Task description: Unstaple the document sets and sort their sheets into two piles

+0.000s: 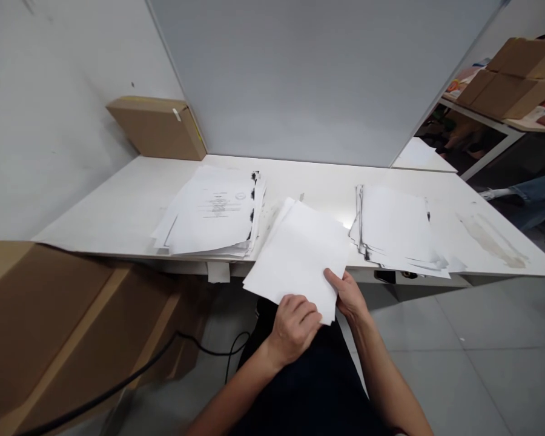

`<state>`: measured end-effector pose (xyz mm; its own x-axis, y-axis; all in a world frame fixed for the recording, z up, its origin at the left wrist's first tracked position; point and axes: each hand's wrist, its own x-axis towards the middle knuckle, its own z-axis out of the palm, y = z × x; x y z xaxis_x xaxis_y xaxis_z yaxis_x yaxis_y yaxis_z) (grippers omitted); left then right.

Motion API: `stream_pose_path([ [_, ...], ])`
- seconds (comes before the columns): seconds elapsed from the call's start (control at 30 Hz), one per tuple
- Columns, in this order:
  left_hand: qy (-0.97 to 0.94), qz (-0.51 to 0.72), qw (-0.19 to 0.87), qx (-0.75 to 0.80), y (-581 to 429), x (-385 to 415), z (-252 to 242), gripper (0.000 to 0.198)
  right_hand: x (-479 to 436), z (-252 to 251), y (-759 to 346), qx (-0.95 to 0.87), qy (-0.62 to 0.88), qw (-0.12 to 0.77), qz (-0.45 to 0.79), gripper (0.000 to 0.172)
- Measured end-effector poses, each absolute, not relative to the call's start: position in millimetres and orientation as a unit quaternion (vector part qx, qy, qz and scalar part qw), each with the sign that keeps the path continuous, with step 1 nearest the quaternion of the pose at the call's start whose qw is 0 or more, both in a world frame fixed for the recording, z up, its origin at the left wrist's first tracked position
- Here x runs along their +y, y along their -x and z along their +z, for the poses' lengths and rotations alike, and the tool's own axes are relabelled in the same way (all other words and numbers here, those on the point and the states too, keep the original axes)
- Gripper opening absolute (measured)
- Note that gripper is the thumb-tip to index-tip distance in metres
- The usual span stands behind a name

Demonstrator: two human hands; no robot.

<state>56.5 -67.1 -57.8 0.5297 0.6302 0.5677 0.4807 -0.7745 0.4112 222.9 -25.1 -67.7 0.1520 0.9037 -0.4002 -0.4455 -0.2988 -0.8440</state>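
A thin stack of white paper sheets (300, 254) is tilted over the desk's front edge, its near part above my lap. My left hand (296, 321) grips the near edge, fingers curled over the top. On the right edge, my right hand (347, 293) is closed with its thumb on top; its other fingers are hidden beneath. To the left lies a pile of papers (213, 212) with a printed top sheet and black marks along its right side. Another pile of papers (395, 227), blank on top, lies to the right with uneven edges.
A brown cardboard box (161, 130) stands at the desk's back left. Large cardboard boxes (49, 321) and a black cable (149, 363) are at the lower left. A grey panel (300, 79) rises behind the white desk (104, 209). Another person's leg (536, 194) shows at right.
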Motion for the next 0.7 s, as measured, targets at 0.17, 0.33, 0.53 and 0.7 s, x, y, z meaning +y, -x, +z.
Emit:
stream_pose_path([
  [0.17, -0.763, 0.431, 0.130, 0.463, -42, -57, -65, 0.013, -40, -89, -258, -0.217, 0.572, 0.544, 0.575, 0.039],
  [0.33, -0.615, 0.351, 0.292, 0.644, -13, -19, -67, 0.031, -64, -97, -282, -0.250, 0.580, 0.489, 0.602, 0.036],
  [0.53, -0.403, 0.441, 0.592, 0.542, -31, -9, -74, 0.048, -78, -92, -281, -0.349, 0.589, 0.413, 0.601, 0.037],
  [0.7, -0.403, 0.509, 0.575, 0.498, -44, -5, -46, 0.041, -64, -69, -277, -0.372, 0.608, 0.457, 0.532, 0.036],
])
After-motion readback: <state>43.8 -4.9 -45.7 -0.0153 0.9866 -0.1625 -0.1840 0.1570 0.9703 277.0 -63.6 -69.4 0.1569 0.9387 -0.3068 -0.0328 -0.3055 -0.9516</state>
